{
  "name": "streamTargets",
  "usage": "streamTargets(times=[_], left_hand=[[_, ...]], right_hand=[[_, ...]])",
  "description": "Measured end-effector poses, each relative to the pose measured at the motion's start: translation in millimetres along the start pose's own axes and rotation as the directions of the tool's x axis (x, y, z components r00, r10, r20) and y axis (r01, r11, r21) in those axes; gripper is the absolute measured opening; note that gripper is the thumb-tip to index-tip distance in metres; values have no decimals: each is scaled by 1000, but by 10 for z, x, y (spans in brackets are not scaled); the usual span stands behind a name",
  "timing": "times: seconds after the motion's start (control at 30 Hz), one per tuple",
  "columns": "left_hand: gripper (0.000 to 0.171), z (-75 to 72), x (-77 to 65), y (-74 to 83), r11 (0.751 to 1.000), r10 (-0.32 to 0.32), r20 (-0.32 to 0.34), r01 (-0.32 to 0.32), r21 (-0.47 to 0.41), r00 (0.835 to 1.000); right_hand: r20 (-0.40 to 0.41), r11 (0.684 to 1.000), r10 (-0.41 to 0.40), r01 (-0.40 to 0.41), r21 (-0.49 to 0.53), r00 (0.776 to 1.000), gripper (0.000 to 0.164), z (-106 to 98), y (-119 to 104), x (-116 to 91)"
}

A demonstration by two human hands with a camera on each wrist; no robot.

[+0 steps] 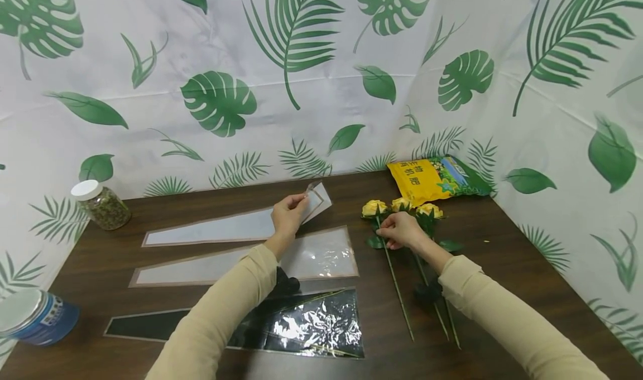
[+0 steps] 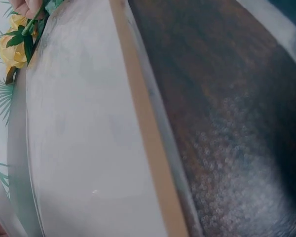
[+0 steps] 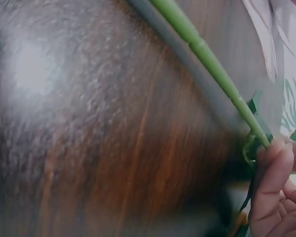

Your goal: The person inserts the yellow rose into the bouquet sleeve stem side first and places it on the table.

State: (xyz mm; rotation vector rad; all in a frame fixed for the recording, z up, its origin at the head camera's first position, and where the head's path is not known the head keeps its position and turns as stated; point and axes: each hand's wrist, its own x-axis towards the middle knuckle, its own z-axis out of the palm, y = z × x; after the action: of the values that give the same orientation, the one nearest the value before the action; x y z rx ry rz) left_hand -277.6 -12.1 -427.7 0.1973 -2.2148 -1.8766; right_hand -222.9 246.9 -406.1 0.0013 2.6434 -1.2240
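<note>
My left hand (image 1: 289, 218) pinches the wide end of the rearmost white tapered flower sleeve (image 1: 216, 228), its corner lifted off the table. This clear-fronted sleeve with a tan border fills much of the left wrist view. My right hand (image 1: 403, 230) pinches the green stem (image 3: 217, 69) of a yellow rose (image 1: 374, 207), just below its bloom. Two other yellow roses (image 1: 429, 210) lie beside it, partly covered by the right hand and forearm. A second white sleeve (image 1: 321, 254) and a black sleeve (image 1: 150, 325) lie nearer me, partly hidden under my left arm.
On the dark wood table (image 1: 482, 274), a yellow and green bag (image 1: 427, 180) lies at the back right. A white-lidded jar (image 1: 107, 208) stands at the back left, a blue tin (image 1: 52, 318) at the front left. Leaf-printed cloth (image 1: 311, 118) hangs behind.
</note>
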Motion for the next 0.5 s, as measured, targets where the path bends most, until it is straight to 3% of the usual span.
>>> streamTargets(times=[0.23,0.5], left_hand=[[16,-9,-6,-2,1000,-6,9,7,-8,1000],[16,-5,9,-9,1000,5,1,-5,-5,1000]], right_hand=[[40,988,71,-75,132,997,31,30,-20,41],[82,918,165,-183,352,983,39,22,-90,86]])
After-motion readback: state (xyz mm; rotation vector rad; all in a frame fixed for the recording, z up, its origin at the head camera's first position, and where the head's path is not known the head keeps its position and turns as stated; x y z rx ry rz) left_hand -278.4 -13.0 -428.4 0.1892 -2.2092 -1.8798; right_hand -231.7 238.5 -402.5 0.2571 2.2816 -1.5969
